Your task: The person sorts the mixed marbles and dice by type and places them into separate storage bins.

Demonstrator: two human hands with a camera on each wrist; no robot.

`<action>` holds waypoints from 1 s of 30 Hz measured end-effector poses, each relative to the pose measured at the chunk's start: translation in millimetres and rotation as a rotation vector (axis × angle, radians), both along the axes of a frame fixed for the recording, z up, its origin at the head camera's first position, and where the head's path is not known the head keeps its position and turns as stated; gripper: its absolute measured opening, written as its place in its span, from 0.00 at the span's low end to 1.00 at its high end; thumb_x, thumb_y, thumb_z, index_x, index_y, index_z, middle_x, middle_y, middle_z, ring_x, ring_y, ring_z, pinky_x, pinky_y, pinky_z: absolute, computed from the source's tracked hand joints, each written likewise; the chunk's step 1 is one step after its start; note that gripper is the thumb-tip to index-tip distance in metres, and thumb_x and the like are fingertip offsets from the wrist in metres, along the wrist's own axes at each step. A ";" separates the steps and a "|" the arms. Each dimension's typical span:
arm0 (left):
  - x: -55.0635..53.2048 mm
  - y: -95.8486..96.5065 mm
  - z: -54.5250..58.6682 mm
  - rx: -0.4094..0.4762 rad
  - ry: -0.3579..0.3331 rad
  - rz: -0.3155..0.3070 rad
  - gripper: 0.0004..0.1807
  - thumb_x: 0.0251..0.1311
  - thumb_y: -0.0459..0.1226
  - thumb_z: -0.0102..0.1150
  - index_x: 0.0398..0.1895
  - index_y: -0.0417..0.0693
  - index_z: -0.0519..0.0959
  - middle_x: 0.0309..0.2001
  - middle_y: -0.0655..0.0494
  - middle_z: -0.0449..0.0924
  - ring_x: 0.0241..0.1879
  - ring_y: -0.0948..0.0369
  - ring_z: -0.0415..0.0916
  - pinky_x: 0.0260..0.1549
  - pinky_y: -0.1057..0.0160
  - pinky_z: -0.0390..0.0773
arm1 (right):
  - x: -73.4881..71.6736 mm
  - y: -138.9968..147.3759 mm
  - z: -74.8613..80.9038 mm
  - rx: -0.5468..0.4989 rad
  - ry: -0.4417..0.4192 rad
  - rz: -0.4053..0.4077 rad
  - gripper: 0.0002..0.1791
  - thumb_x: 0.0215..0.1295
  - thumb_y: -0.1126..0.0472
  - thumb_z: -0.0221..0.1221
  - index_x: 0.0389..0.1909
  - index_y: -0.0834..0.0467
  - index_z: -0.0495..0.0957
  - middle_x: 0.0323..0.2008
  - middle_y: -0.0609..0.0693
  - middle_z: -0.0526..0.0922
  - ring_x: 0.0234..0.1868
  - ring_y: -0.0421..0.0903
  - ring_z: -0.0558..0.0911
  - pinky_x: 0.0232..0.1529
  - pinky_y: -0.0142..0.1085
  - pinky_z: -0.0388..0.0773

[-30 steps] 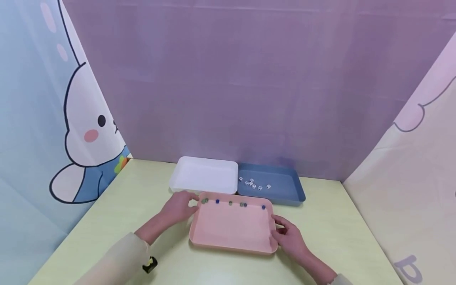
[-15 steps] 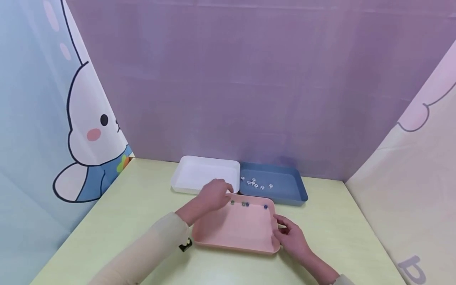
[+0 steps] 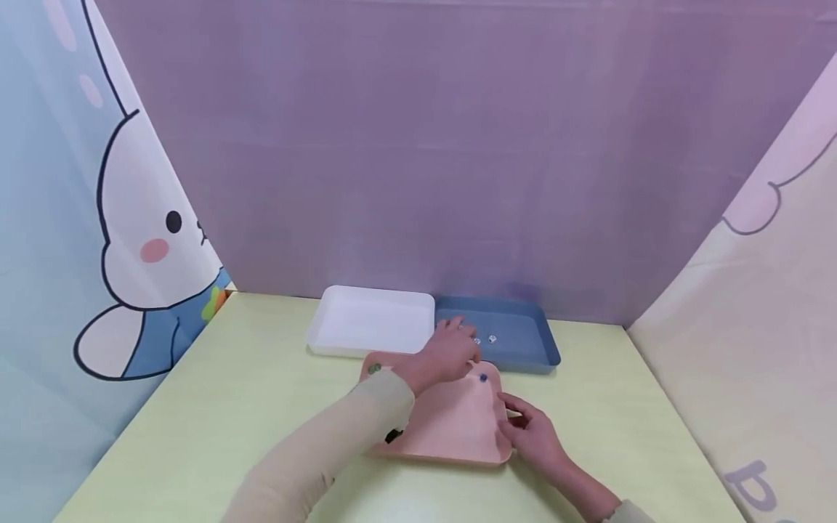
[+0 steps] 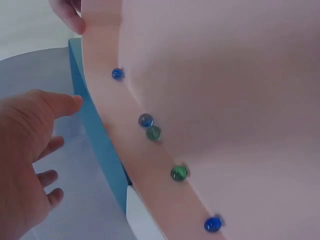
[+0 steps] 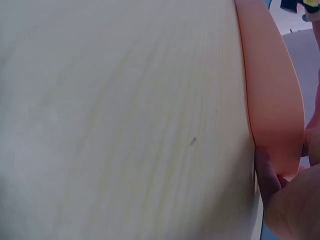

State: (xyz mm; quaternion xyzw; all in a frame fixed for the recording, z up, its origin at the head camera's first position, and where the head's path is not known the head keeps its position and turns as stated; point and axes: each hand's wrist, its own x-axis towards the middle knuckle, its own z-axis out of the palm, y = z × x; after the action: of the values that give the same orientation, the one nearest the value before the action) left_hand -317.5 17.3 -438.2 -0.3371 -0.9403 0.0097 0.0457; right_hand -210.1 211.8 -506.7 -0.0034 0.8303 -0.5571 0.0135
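Note:
A pink tray lies on the table. Glass marbles line its far inner edge: a blue marble, a bluish clear marble touching a pale green one, a green marble and another blue one. My left hand hovers over that far edge, where the blue tray adjoins, fingers loosely bent around nothing. It hides part of the marble row and some white dice in the head view. My right hand grips the pink tray's right wall between thumb and fingers.
Left of the blue tray stands a white tray, both behind the pink one. A purple cloth hangs at the table's back. Printed curtains close off the sides. Pale yellow table surrounds the trays.
My left hand has let go of the pink tray's left side and swept rightward along its far edge. My right hand keeps its grip; the tray and marbles stay in place.

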 end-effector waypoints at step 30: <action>-6.9 36.0 -30.1 -0.260 0.115 -0.144 0.12 0.65 0.38 0.60 0.44 0.70 0.85 0.70 0.57 0.62 0.72 0.50 0.49 0.68 0.51 0.55 | 0.1 -0.4 -2.4 -0.049 -0.026 -0.012 0.26 0.59 0.73 0.62 0.61 0.64 0.73 0.51 0.60 0.79 0.42 0.51 0.81 0.32 0.38 0.83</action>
State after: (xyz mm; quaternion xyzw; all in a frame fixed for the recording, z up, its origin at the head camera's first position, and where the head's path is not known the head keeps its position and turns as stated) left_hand -324.4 53.2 -468.3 -0.4054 -0.9005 0.1472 0.0560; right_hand -210.0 211.4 -509.1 0.0085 0.8161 -0.5774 0.0206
